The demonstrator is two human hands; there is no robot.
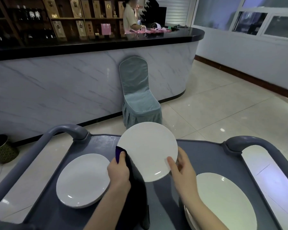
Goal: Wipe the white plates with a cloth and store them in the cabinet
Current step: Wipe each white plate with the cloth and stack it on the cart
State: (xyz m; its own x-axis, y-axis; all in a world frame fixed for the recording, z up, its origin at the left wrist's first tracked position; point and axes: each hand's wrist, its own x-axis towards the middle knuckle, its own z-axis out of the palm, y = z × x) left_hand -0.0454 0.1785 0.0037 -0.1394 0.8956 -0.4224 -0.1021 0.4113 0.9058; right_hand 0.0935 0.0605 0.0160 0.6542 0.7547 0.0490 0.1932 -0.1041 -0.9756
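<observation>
A: Well, progress?
B: Early: left hand (118, 171) pinches cloth (136, 188) against raised plate (147, 151); right hand (181, 170) pinches opposite rim, over cart (206, 156). One single plate (82, 180) and stack (226, 203) wait there; likely none stored.

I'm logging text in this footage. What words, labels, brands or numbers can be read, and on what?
Nothing is legible.
Boxes on the shelves: printed labels, too blurred.
Bottles: labels too small.
Shelf tags: too blurred.
Held plate, cloth, cart: no markings show.
</observation>
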